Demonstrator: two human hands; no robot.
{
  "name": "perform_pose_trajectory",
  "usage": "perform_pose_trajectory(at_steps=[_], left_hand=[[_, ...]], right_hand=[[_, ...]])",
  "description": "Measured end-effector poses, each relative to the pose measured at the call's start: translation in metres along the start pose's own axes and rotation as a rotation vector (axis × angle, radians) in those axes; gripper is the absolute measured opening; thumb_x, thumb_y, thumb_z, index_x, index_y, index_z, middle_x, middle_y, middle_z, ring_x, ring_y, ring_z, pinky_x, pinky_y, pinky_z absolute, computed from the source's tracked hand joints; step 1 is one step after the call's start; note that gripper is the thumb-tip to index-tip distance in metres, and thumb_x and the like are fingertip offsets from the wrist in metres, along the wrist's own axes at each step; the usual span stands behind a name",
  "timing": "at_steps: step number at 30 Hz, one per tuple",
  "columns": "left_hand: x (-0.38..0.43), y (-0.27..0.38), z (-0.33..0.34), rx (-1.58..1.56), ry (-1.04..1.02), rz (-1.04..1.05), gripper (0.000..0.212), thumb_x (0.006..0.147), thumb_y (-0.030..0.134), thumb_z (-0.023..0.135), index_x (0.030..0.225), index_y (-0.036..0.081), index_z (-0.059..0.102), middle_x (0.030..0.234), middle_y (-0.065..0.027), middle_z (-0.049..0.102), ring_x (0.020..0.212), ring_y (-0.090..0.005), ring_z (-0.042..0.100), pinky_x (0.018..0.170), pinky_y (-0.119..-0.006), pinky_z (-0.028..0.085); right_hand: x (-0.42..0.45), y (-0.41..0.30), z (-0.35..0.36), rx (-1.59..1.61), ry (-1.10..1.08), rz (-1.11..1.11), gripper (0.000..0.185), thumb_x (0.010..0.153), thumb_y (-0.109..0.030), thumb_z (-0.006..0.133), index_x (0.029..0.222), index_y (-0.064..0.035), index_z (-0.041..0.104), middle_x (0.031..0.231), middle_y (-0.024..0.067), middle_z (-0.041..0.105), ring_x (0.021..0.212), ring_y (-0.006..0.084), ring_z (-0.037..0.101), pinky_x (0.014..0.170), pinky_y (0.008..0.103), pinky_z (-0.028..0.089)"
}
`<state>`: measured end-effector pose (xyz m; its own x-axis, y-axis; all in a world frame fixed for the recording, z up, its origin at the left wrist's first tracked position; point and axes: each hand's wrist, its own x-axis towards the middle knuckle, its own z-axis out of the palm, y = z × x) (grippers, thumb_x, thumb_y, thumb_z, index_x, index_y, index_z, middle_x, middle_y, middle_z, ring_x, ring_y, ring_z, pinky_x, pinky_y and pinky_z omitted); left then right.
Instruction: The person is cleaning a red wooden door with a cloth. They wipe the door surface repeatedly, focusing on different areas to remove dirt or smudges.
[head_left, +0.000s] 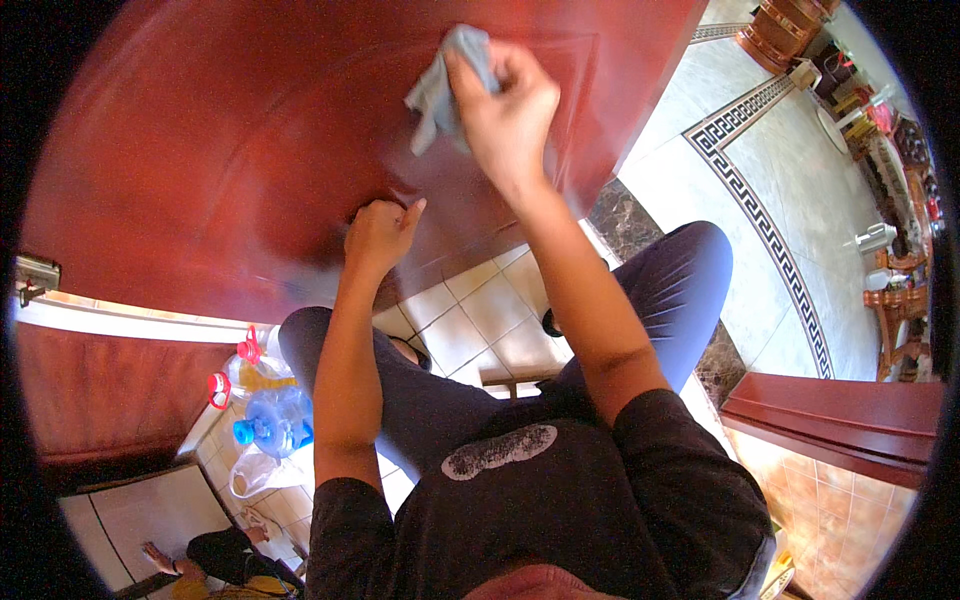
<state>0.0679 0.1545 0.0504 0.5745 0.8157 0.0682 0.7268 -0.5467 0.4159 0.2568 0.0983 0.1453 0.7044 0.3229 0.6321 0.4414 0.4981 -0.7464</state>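
My right hand (506, 112) is shut on a light grey-blue cloth (439, 97), pinched between thumb and fingers. It holds the cloth at a reddish-brown door (247, 150), near the raised moulding of a panel. The cloth is bunched at the top, and loose folds hang to the left. Lower and to the left, my left hand (381, 234) is at the same door with its fingers curled and its thumb sticking out. The undersides of those fingers are hidden, so whether they grip anything is unclear. Both forearms reach out over my bent knees.
Left of my leg stand a blue-tinted plastic bottle (274, 424) and clear jugs (259, 375) with red caps. Another person's arm (217, 555) shows at lower left. A reddish-brown door frame (832, 420) juts in at right, beside tiled floor (795, 217) with a key-pattern border.
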Motion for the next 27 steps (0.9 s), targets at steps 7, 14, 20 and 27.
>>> perform_pose_trajectory(at_steps=[7,14,20,27], left_hand=[[-0.001,0.011,-0.009,0.017,-0.043,-0.046,0.061,0.094,0.051,0.061,0.063,-0.001,0.063,0.072,-0.0285,0.062,0.072,-0.0473,0.064,0.065,-0.053,0.049],[-0.007,0.006,-0.006,0.005,-0.039,-0.048,0.060,0.094,0.051,0.061,0.064,-0.001,0.064,0.072,-0.0274,0.063,0.073,-0.0467,0.064,0.066,-0.053,0.050],[-0.006,0.003,-0.004,0.001,-0.014,-0.015,0.061,0.094,0.052,0.060,0.063,-0.001,0.062,0.071,-0.0267,0.063,0.073,-0.0460,0.064,0.065,-0.052,0.050],[-0.009,0.008,-0.008,0.043,-0.061,-0.037,0.061,0.095,0.052,0.059,0.064,0.000,0.063,0.073,-0.0259,0.065,0.073,-0.0453,0.065,0.065,-0.052,0.050]], right_hand=[[-0.035,0.033,-0.008,0.201,0.118,0.193,0.014,0.085,-0.006,0.076,0.090,0.0038,0.067,0.078,0.0012,0.069,0.068,0.0057,0.059,0.061,0.0243,0.048],[-0.042,0.040,-0.008,0.242,0.080,0.306,0.013,0.085,-0.005,0.076,0.088,0.0028,0.066,0.076,0.0009,0.067,0.068,0.0050,0.058,0.060,0.0236,0.047],[-0.037,0.031,-0.006,0.294,0.077,0.300,0.012,0.086,-0.005,0.076,0.086,0.0021,0.066,0.075,0.0011,0.066,0.066,0.0047,0.057,0.059,0.0233,0.046],[-0.028,0.020,0.002,0.087,0.042,0.104,0.013,0.086,-0.004,0.077,0.092,0.0027,0.067,0.080,0.0022,0.068,0.069,0.0038,0.057,0.062,0.0205,0.046]])
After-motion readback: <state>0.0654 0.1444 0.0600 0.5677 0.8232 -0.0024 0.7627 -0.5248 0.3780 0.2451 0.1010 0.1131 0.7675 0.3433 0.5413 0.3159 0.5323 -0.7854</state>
